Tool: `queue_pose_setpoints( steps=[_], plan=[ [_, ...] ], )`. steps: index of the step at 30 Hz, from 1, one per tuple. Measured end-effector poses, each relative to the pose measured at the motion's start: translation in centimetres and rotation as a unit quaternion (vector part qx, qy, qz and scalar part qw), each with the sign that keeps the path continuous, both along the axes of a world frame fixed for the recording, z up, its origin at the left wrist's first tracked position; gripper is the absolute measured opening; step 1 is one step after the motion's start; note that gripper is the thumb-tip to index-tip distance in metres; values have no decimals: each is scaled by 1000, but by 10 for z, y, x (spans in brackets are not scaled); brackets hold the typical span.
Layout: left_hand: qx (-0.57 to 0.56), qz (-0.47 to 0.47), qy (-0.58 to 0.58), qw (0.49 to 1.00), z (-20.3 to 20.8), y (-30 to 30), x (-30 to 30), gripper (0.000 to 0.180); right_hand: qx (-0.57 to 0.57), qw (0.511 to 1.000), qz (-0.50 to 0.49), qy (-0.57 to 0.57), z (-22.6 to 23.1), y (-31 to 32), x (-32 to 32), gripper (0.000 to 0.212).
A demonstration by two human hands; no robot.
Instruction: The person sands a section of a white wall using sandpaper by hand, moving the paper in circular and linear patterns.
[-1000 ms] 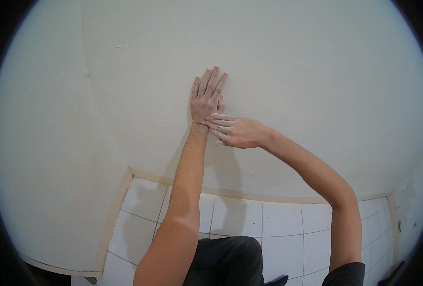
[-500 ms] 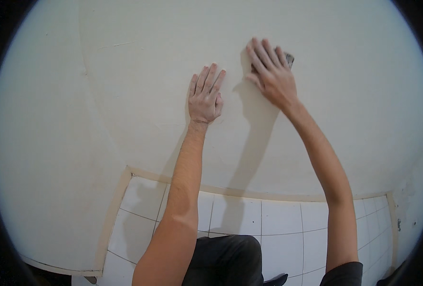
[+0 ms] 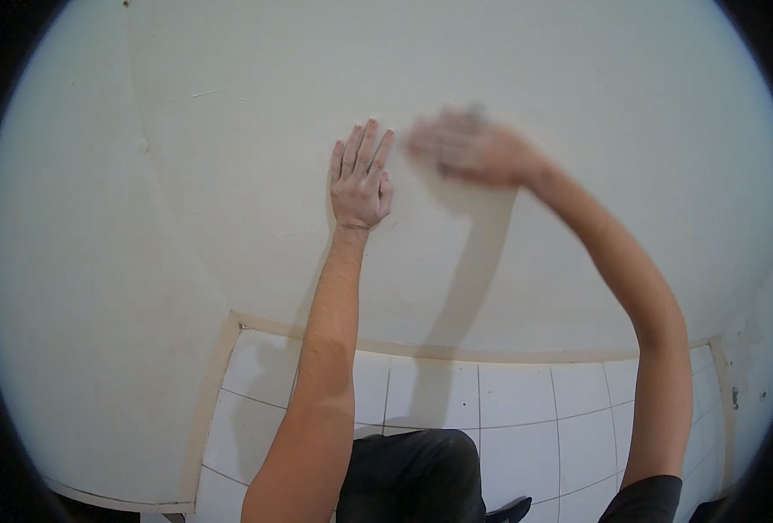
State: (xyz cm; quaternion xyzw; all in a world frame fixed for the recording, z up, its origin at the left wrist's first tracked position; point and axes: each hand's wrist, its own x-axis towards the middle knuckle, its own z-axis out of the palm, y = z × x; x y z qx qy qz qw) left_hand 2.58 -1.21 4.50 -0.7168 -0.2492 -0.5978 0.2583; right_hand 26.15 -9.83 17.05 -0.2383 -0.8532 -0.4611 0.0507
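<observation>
While the left hand [image 3: 360, 187] lies flat, the blurred right hand [image 3: 478, 152] holds a dark block [image 3: 476, 111] underneath.

A plain indoor room, its kind—home, office or other—impossible to tell from this view. A smooth off-white wall [image 3: 595, 157] fills most of the scene, marked by a faint scratch [image 3: 196, 95] and small blemishes. At left it meets another pale wall [image 3: 81, 305] at a soft, bending corner. Below lies a floor of white square tiles [image 3: 517, 394] with thin dark joints, edged by a beige skirting strip [image 3: 526, 356]. At far right—a scuffed, pitted wall patch [image 3: 746, 370].
</observation>
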Motion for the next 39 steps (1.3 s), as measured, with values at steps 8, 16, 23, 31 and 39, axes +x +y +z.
queue_pose_setpoints(
  steps=[8,16,23,31,39],
  plan=[
    [-1,13,4,1000,-8,6,7,71,273,914,-63,293,19,-11,-8,64],
    [-22,10,25,999,-10,8,5,72,59,947,-117,294,-108,-24,6,61],
    [-14,15,20,1000,-11,9,2,73,156,951,-50,261,-81,-13,42,49],
    [-5,28,21,999,-12,10,3,71,194,945,-86,250,-18,-33,34,79],
    [-12,13,13,1000,-11,9,4,73,194,956,-42,215,-4,-31,41,77]
  ],
)
